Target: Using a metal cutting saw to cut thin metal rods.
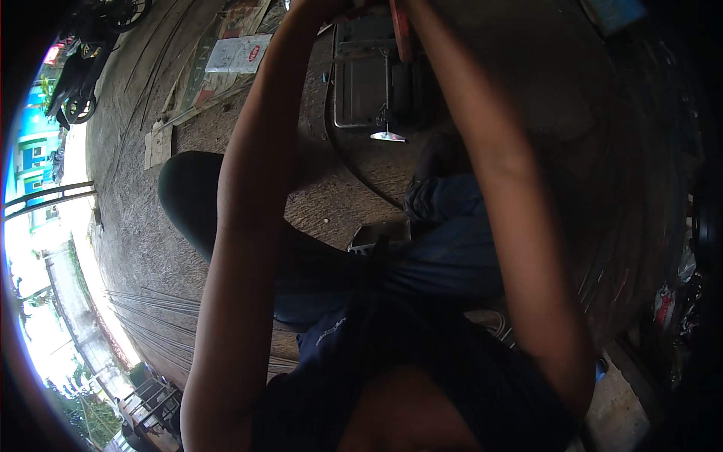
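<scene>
Both my arms stretch forward to the upper edge of the view. My left hand (322,7) shows only in part there, and its fingers cannot be made out. Past the same edge my right hand is cut off, leaving the forearm in sight. Between the arms, on the ground, stands a dark metal machine base (360,94) with a rounded frame. A red bar (401,32) rises over it, close to my right wrist. From the base a thin rod (388,83) runs toward me and ends in a shiny crosspiece (388,137). What my hands hold or touch is hidden.
Worn boards (218,83) lie at the far left, with a white packet (238,55) on them. Long thin rods (154,320) spread over the rough floor at left. A dark cable (354,169) curves toward my legs. A motorcycle (83,71) stands beyond. Clutter lines the right side.
</scene>
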The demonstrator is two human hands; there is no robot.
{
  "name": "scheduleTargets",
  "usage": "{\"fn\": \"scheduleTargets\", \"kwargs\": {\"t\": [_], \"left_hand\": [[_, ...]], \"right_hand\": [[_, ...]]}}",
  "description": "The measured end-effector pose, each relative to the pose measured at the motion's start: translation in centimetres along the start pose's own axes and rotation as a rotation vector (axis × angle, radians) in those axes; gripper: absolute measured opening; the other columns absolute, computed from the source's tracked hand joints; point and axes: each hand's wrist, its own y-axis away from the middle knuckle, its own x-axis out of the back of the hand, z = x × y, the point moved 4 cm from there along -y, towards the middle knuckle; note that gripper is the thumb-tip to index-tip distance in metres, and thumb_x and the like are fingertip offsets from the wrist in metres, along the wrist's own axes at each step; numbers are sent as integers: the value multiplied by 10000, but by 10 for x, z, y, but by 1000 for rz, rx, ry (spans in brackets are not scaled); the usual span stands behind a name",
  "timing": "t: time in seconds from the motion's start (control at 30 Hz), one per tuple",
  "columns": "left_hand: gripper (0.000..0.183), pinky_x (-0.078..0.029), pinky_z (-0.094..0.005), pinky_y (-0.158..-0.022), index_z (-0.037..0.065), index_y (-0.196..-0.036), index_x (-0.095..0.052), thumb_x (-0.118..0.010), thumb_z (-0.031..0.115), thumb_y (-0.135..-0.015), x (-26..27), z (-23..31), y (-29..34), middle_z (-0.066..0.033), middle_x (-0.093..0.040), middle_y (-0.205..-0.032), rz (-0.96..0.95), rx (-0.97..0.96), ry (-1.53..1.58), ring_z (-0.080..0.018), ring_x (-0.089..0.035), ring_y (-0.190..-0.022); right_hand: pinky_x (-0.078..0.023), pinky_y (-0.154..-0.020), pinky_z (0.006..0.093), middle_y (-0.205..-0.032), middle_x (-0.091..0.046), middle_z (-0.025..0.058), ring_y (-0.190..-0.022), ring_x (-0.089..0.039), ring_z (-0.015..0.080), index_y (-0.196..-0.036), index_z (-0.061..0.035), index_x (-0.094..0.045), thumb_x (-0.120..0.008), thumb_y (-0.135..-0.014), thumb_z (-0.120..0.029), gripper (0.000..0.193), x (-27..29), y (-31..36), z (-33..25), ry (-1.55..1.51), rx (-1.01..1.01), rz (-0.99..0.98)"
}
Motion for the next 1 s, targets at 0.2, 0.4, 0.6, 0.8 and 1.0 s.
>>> {"fn": "scheduleTargets", "kwargs": {"t": [0.2, 0.4, 0.6, 0.8, 1.0], "left_hand": [[388, -491, -339, -506, -4, -1160, -635, -656, 287, -903, -6, -16, 17, -133, -680, -844, 59, -66, -81, -205, -646, -607], [429, -530, -366, -671, 60, -1323, -531, -597, 247, -943, 7, -48, 14, -129, -680, -1058, 71, 170, -216, -247, -694, -791], [465, -523, -305, -602, 4, -1129, -621, -627, 395, -878, -5, -30, 28, -69, -666, -863, -8, 7, -196, -148, -667, -701], [610, -547, -337, -673, -62, -1269, -552, -656, 398, -880, -9, -34, 27, -182, -694, -983, 70, -26, -226, -204, -692, -804], [488, -527, -320, -706, -1, -1279, -568, -635, 281, -886, 19, -59, 25, -93, -656, -974, 40, 207, 0, -184, -657, -843]], "right_hand": [[-457, -930, 508, -1253, -477, 269, -1083, -523, 424, -1340, 37, -418, -734, -732, -161, 714, 24, 30, -23, -22, -100, -32], [-494, -928, 488, -1256, -527, 247, -1111, -556, 413, -1255, -29, -499, -627, -856, -297, 497, 29, 22, -13, -53, -241, -206], [-445, -530, 453, -681, -627, 180, -576, -588, 293, -846, 77, -624, -586, -929, -218, 309, 38, -45, 123, 107, -246, -996], [-481, -620, 457, -811, -678, 207, -685, -634, 329, -949, 28, -684, -658, -901, -311, 344, 72, 4, 229, 176, -343, -1114], [-483, -663, 459, -864, -679, 213, -746, -639, 338, -984, 24, -683, -655, -902, -344, 378, 28, 69, 207, 93, -319, -1087]]}}
